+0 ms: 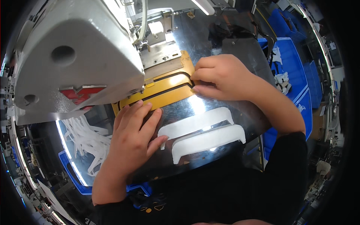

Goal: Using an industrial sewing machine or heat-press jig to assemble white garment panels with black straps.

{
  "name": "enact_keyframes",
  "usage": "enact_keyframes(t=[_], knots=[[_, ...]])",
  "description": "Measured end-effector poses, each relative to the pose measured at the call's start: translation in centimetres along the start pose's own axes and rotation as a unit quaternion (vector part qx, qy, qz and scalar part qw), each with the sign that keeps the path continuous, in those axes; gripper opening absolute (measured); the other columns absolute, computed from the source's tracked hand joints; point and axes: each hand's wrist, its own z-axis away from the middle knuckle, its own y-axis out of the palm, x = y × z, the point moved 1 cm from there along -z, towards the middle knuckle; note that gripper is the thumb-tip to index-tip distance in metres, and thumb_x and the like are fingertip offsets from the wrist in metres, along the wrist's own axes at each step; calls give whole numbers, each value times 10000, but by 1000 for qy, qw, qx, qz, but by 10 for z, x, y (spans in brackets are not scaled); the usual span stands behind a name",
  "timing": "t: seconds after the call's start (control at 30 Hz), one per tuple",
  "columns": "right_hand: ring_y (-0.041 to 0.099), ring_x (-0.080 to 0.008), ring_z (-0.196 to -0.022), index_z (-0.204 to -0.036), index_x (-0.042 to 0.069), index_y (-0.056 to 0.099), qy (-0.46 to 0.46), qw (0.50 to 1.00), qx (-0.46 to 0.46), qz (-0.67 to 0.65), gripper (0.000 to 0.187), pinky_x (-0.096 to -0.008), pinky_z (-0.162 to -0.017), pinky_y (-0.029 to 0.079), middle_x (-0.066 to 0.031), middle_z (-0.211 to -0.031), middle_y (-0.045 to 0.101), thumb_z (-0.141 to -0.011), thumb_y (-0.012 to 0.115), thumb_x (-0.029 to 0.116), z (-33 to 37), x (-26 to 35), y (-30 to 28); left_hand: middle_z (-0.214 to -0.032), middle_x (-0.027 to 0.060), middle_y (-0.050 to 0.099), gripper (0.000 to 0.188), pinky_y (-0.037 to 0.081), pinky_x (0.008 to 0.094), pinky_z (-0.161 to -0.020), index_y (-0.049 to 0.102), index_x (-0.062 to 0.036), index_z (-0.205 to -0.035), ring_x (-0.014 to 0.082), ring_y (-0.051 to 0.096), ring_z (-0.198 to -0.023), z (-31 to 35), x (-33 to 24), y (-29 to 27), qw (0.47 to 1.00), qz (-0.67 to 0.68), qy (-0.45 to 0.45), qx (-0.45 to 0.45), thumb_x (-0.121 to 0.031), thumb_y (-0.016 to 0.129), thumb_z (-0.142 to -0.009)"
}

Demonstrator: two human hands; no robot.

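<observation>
A yellow slotted plate (172,97) with black-lined grooves lies on the dark shiny table, partly under a large grey sewing machine head (93,48). My left hand (135,131) rests with fingers spread along the plate's near edge, its fingertips on the yellow surface. At the plate's right end my right hand (224,78) is closed, thumb and fingers pinching the edge by the groove's corner. Its fingertips are partly hidden. Nearer to me lie two white curved strips, a farther one (197,122) and a nearer one (210,141), side by side and touched by neither hand.
A metal bracket (161,54) adjoins the plate's far side. Tangled white strips (84,137) hang left of the table, above a blue bin (69,168). Blue bins (290,60) with white and black pieces stand at the right. Dark material (234,32) lies at the table's far side.
</observation>
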Motion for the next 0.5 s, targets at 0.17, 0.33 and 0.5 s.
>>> enact_keyframes(t=[0.17,0.33,0.5], knots=[[688,-290,-815,-960,94,760,-15,999,-6,30,191,-407,-707,559,-65,-889,667,-869,827,248,-13,-4,-1,-1410,183,638,688,411,574,-1210,716,-34,-1351,412,581,-1362,2,-5,-9,1000,0,7,-6,-427,882,-812],[683,-279,-824,-892,96,718,-72,990,-1,119,138,-399,-731,550,-59,-868,667,-826,798,187,-18,-12,-4,-1387,186,648,696,414,580,-1209,714,-23,-1344,411,590,-1350,2,1,-5,1000,7,7,-8,-469,859,-830],[677,-246,-817,-920,84,698,-166,965,4,203,169,-381,-740,541,-42,-867,667,-782,774,147,-6,-6,-14,-1353,180,666,687,417,584,-1209,716,-15,-1338,406,600,-1344,3,0,-1,1000,5,23,-15,-496,833,-862]])
